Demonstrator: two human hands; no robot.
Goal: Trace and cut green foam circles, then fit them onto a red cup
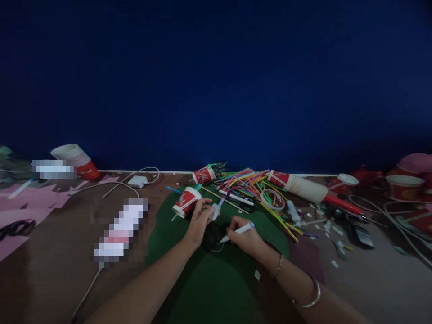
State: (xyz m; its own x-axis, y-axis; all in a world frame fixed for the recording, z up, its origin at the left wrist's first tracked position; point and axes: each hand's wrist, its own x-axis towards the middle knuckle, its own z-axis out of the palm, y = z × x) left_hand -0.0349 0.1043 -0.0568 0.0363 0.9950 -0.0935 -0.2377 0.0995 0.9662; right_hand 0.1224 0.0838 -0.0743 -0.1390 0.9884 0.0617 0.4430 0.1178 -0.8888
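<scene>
At far left, near the dark blue wall (216, 90), 1 tilted stack of nested red-and-white paper cups (74, 161); cannot tell the contents. Farther right, over the dark green flat sheet (209, 292), 1 tilted red-and-white printed paper cup (186, 201), with 1 translucent straw piece (174, 217) poking out near the base and 1 blue-green straw piece (199, 186) at the rim; cannot see deeper inside. Just beside it, grips a small translucent whitish object (215, 211) between thumb and fingers of the left hand (198, 220). Behind, 1 more printed red paper cup (203, 174), lying on its side.

At centre, on the sheet, 1 dark round patch (212, 234) with a pale curved line (216, 250). Seems to be at a drawing step: holds a slim white pen with a lavender end (245, 227) in the closed right hand (249, 240), tip at or just over the line. Probably calls next for a light, steady stroke, left fingers clear of the curve.

Rightward, loose multicoloured straws (243, 180) outside any container, then 1 long row of nested white paper cups (307, 188) on its side. At far right, 1 wide red paper bowl (404, 188), too blurred for contents.
</scene>
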